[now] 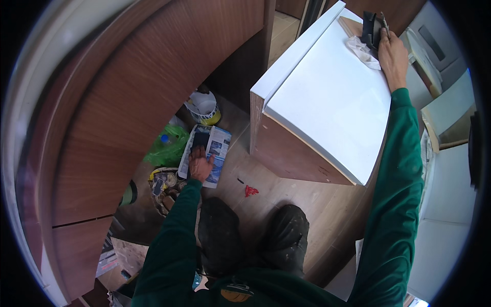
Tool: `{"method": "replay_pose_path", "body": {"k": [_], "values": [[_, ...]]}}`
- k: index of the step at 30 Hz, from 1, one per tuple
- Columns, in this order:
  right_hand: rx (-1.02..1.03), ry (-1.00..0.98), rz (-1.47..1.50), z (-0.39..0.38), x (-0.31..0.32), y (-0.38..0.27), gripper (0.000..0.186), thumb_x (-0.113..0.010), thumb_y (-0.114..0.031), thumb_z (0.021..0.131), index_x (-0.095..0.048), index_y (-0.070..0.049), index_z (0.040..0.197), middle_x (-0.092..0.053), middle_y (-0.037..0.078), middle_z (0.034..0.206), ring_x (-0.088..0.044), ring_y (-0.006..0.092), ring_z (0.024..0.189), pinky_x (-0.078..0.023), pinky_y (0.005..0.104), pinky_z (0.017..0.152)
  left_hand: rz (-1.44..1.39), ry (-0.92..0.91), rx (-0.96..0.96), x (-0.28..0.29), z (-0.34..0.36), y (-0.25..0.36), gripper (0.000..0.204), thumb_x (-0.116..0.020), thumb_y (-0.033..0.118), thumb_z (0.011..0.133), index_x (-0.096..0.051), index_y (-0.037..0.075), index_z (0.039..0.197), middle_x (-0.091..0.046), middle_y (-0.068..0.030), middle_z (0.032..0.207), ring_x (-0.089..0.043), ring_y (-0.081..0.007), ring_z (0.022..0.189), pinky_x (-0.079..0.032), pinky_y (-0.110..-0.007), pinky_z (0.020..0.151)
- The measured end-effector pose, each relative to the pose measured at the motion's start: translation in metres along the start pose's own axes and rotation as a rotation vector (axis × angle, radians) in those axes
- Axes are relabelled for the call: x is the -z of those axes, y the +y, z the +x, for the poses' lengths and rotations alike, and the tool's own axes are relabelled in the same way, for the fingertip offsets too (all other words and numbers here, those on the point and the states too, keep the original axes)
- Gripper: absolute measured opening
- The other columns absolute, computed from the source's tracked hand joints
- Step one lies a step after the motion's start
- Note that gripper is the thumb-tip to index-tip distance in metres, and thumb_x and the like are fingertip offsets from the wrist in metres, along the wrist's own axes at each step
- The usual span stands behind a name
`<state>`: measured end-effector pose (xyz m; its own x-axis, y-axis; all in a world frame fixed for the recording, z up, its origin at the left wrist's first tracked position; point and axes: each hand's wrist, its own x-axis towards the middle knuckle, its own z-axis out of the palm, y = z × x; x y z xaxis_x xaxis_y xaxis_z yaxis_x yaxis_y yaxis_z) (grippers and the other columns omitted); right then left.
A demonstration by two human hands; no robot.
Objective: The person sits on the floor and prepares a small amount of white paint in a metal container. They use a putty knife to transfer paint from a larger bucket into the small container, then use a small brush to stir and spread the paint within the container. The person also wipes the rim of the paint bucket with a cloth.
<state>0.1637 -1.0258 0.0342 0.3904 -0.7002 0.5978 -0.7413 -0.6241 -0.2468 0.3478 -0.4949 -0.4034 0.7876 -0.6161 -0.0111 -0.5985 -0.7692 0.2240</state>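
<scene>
Newspaper (217, 153) lies on the floor beneath the left hand (201, 166), one spread sheet or stack with columns of print and several coloured pictures, the lettering too small to read. Those fingers reach forward, close together, over the near edge of one dark rectangle (201, 138); I cannot tell whether they pinch it. The right hand (393, 56), far off and up to the right, pinches one narrow tool (384, 21) between thumb and fingers. Just left of those fingertips stands one black object (367, 28), with a wooden piece (349, 25) beyond it and one crumpled white cloth (362, 52) nearer.

One white-topped cabinet (327, 102) fills the space between the two hands. A brown wood panel (112, 128) rises well left of the left fingers. Ahead of them sits one white bucket (196, 111) with a yellow band; just left, one green bag (171, 148) with one blue cap (164, 138); nearer the body on that side, one round container (155, 180) of jumbled items. To their right lie one red scrap (251, 191) and one small dark stick (240, 180).
</scene>
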Motion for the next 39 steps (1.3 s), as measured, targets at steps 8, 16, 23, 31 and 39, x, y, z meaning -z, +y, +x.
{"method": "replay_pose_path", "body": {"k": [8,16,23,31,39], "values": [[-0.011,-0.012,0.016,0.000,0.001,-0.001,0.045,-0.042,-0.042,0.105,-0.069,-0.006,0.112,-0.071,0.026,0.108,-0.064,0.0499,0.106,-0.050,0.0534,0.091,-0.186,0.236,0.097,0.027,0.027,0.015,0.058,-0.064,0.039,0.096,-0.061,-0.008,0.130,-0.062,-0.0278,0.130,-0.058,-0.0461,0.121,-0.042,-0.051,0.106],[-0.039,-0.012,0.021,-0.001,0.003,-0.002,0.050,-0.042,-0.044,0.107,-0.069,-0.003,0.113,-0.071,0.028,0.103,-0.065,0.0491,0.099,-0.049,0.0535,0.085,-1.196,0.022,0.775,0.043,0.174,-0.003,0.050,-0.065,0.047,0.097,-0.063,0.003,0.121,-0.072,-0.0167,0.091,-0.074,-0.0314,0.078,-0.059,-0.042,0.070],[-0.005,0.035,0.036,-0.004,0.003,-0.001,0.045,-0.044,-0.042,0.105,-0.069,-0.003,0.105,-0.070,0.028,0.103,-0.064,0.0506,0.102,-0.049,0.0545,0.087,-1.091,-0.173,0.805,0.022,0.206,-0.017,0.047,-0.056,0.046,0.101,-0.054,0.007,0.128,-0.071,-0.0142,0.086,-0.074,-0.0256,0.068,-0.059,-0.039,0.055],[0.001,0.047,0.020,-0.001,0.002,0.002,0.048,-0.043,-0.045,0.105,-0.069,-0.005,0.108,-0.070,0.028,0.106,-0.063,0.0506,0.104,-0.050,0.0538,0.089,-0.978,-0.094,0.578,0.017,0.164,-0.041,0.033,-0.064,0.032,0.093,-0.073,0.002,0.102,-0.076,-0.0160,0.093,-0.075,-0.0311,0.081,-0.057,-0.045,0.072],[0.014,0.018,0.011,0.005,-0.002,0.009,0.049,-0.042,-0.047,0.105,-0.070,-0.009,0.117,-0.071,0.026,0.108,-0.064,0.0496,0.106,-0.050,0.0536,0.091,-0.584,-0.410,0.446,-0.037,-0.017,0.052,0.055,-0.079,0.039,0.082,-0.070,-0.003,0.117,-0.071,-0.0267,0.116,-0.067,-0.0385,0.115,-0.052,-0.045,0.097]]}}
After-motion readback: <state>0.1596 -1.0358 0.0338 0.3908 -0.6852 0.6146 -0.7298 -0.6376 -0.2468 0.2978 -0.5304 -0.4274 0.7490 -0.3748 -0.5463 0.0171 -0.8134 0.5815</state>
